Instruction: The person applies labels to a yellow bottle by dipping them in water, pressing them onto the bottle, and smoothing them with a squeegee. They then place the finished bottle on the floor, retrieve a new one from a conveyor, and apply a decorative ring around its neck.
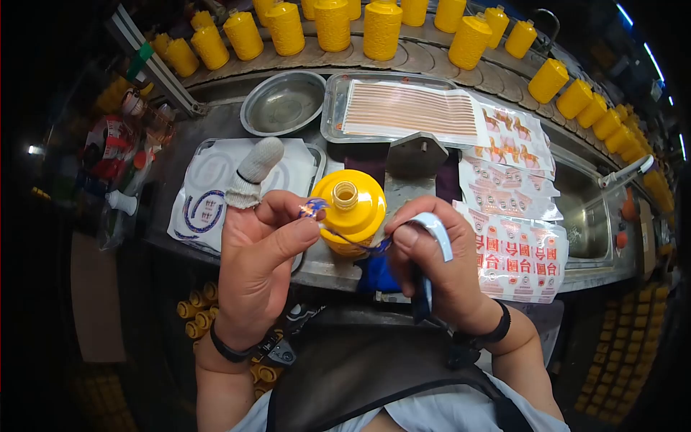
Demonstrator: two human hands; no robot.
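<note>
A glossy yellow bottle [367, 198] with an open neck stands upright between my hands at the table's near edge. My left hand [255, 263] pinches one end of a thin blue patterned decal strip [314, 209] between thumb and a finger. A white knitted finger cover [260, 162] sits on a raised finger of this hand. The strip runs across the bottle's near side to my right hand [457, 263], whose closed fingers hold its other end. A pale blue bent strip [435, 232] is also in my right hand; its full shape is hidden.
White sheets with curved blue decals [205, 212] lie in a tray at left. Behind are a metal bowl [283, 104] and a tray of striped sheets [407, 108]. Printed sheets [518, 252] lie right, near a sink [586, 230]. Several yellow bottles [331, 25] line a curved conveyor.
</note>
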